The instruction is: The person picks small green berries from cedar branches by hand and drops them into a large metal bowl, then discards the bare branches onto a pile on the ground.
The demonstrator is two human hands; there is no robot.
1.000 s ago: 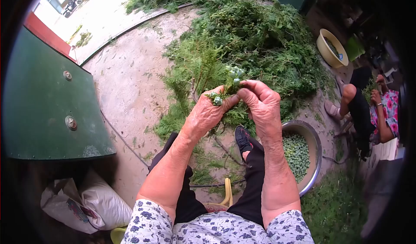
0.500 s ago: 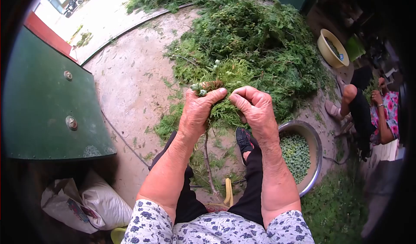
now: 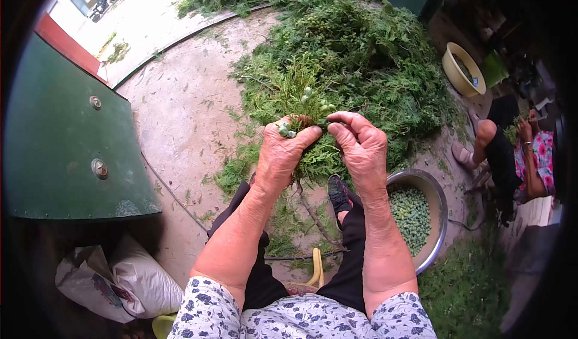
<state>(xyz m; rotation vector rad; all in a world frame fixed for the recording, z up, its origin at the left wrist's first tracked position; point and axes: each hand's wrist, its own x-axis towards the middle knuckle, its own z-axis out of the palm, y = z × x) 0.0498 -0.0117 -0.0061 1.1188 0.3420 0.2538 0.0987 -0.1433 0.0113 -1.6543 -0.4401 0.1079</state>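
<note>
My left hand [image 3: 282, 149] is closed round an evergreen branch [image 3: 317, 154] with flat, scaly green foliage. Its bare brown stem hangs below the hand, slanting toward my right leg. Small pale green cones [image 3: 286, 131] poke out by the left fingers, and others sit on the upper sprigs. Just right of the left thumb, my right hand [image 3: 360, 145] has thumb and index finger brought together at a green cone [image 3: 323, 122], partly hidden by the fingertips. A metal basin [image 3: 444, 209] holding many picked green cones [image 3: 410, 218] stands beside my right forearm.
A large heap of cut evergreen branches [image 3: 361, 62] lies ahead. Green metal doors [image 3: 66, 140] stand at left, above white sacks [image 3: 141, 279]. Another person [image 3: 533, 158] sits at right, near a yellow basin [image 3: 451, 68]. A cable [image 3: 171, 197] crosses the floor.
The branch has turned in my left hand, its lower stem swinging right and its coned tip now more upright. My right hand has shifted slightly right and its fingertips are at another spot on the sprig.
</note>
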